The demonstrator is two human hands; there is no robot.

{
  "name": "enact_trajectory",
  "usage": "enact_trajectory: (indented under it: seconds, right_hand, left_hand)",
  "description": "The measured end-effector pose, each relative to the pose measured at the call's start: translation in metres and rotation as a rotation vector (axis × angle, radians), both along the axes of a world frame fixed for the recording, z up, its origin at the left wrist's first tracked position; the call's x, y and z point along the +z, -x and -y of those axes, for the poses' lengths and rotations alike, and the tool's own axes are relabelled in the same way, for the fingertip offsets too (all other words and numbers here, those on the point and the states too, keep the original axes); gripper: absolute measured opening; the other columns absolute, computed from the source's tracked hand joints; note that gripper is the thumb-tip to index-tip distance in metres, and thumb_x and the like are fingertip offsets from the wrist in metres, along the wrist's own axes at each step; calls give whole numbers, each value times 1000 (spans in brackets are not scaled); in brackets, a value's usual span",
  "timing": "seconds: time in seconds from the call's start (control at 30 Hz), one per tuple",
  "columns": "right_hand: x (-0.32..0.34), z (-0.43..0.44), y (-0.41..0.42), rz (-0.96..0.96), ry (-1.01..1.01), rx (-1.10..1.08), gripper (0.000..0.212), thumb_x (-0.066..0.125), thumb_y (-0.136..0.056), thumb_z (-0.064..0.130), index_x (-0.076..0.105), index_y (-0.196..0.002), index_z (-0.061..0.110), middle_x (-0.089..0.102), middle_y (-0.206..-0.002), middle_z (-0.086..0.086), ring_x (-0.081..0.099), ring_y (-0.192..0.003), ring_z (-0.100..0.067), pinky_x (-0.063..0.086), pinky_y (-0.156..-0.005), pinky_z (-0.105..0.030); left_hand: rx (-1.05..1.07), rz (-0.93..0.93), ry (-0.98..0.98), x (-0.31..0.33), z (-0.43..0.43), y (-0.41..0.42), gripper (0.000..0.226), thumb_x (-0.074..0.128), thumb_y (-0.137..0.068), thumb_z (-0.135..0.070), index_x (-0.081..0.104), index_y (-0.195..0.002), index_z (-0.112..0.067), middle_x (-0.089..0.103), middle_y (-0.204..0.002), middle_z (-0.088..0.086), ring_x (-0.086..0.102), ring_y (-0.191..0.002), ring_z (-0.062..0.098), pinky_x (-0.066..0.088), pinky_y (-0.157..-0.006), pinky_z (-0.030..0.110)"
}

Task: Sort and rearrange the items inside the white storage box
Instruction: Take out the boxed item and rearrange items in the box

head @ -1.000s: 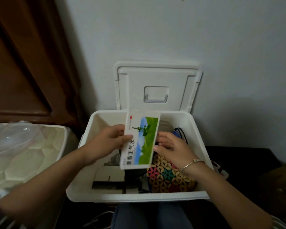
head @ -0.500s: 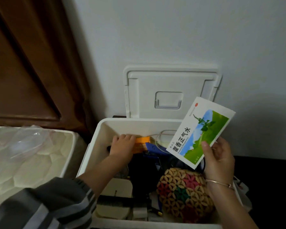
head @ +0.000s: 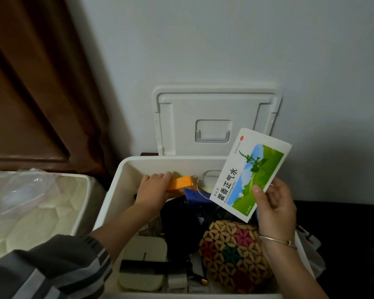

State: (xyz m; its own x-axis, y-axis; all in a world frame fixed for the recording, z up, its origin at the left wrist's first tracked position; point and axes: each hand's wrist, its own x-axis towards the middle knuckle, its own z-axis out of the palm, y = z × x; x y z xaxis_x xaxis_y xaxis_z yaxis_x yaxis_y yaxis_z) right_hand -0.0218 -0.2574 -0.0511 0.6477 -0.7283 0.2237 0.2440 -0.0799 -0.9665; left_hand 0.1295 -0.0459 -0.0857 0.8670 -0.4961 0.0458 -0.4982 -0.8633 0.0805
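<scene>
White storage box (head: 112, 197) is sitting open by the wall (head: 203, 50), holding a woven flower-pattern bag (head: 231, 255), a black comb (head: 147, 269) and dark clutter (head: 177, 223). Left hand (head: 153, 190) is gripping an orange packet (head: 181, 183) at the box's far end; right hand (head: 274, 203) is pinching a green-and-white carton (head: 251, 175) above the right side.

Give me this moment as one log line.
left hand: grips orange box at back of storage box | right hand: holds medicine box above it | lid: open, upright
</scene>
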Motion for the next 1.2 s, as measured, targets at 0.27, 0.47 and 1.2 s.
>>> enact_trajectory:
  seconds: [0.27,0.47,1.2]
  right_hand:
    - [9,-7,2,-1,-13,85,31,61,-88,4,60,-100,33,71,-93,20,67,-86,2,52,-66,-12]
    - [28,-24,10,-147,-222,265,12,57,-92,12,63,-101,15,73,-90,0,70,-72,-9,54,-55,-20]
    - [40,-89,24,-740,392,574,32,49,-94,36,69,-89,13,70,-96,-10,64,-94,-26,49,-84,-37]
  left_hand:
    - [214,-216,773,76,-17,33,33,69,-84,-40,48,-95,-17,59,-81,-4,59,-69,9,47,-56,21]
    - [397,-981,1467,110,-33,99,35,59,-89,-38,61,-113,-13,70,-97,12,68,-80,21,56,-62,32]
    - [614,-1283,1671,78,-115,164,47,69,-73,-44,75,-103,-9,70,-111,19,71,-92,33,60,-66,42]
